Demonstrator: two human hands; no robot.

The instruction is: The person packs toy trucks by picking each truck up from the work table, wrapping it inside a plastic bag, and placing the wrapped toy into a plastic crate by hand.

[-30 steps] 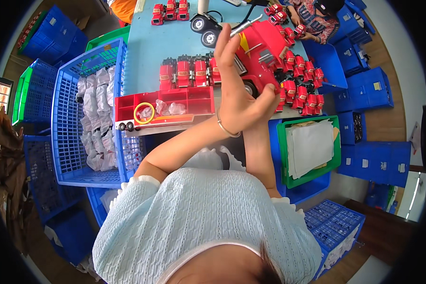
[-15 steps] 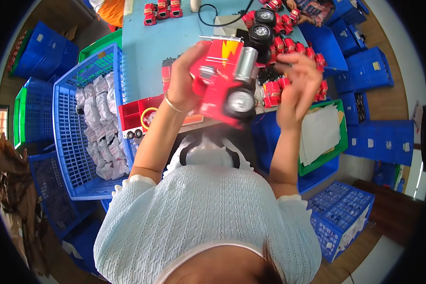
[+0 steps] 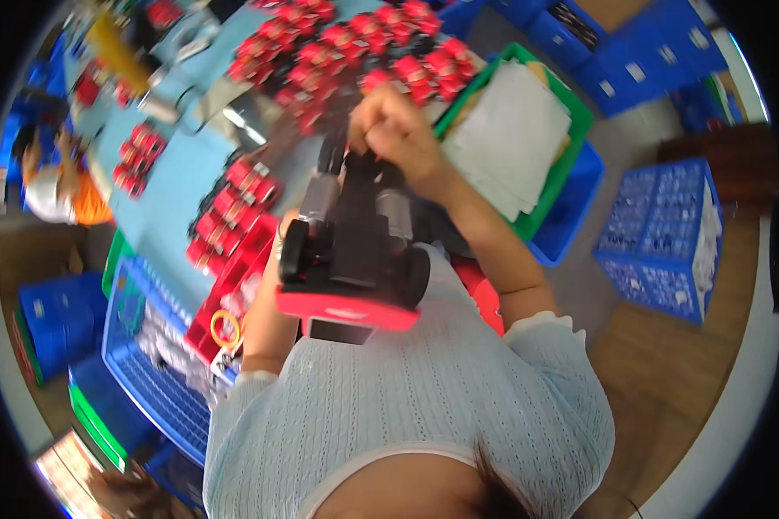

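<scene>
In front of my chest a red toy truck [image 3: 355,251] is held with its black underside turned up. Its red front end faces me, and black wheels and silver side tanks show along its sides. My left hand [image 3: 280,235] supports it from the left; the truck hides most of that hand and its fingers. At the truck's far end, my right hand [image 3: 400,143] has its fingers curled against the rear part by the wheels. Blur keeps the exact fingertip contact from showing.
Many red toy trucks [image 3: 346,48] crowd the light blue table [image 3: 177,169]. A red tray [image 3: 234,290] lies left, beside a blue basket [image 3: 134,350] of wrapped items. At right are a green tray [image 3: 571,143] with white sheets and a blue crate [image 3: 658,238]. Someone [image 3: 56,186] sits far left.
The truck has been turned over and brought closer to me, its underside now showing. My right hand, formerly spread and apart, has curled at its far end. The whole view has swung to the right.
</scene>
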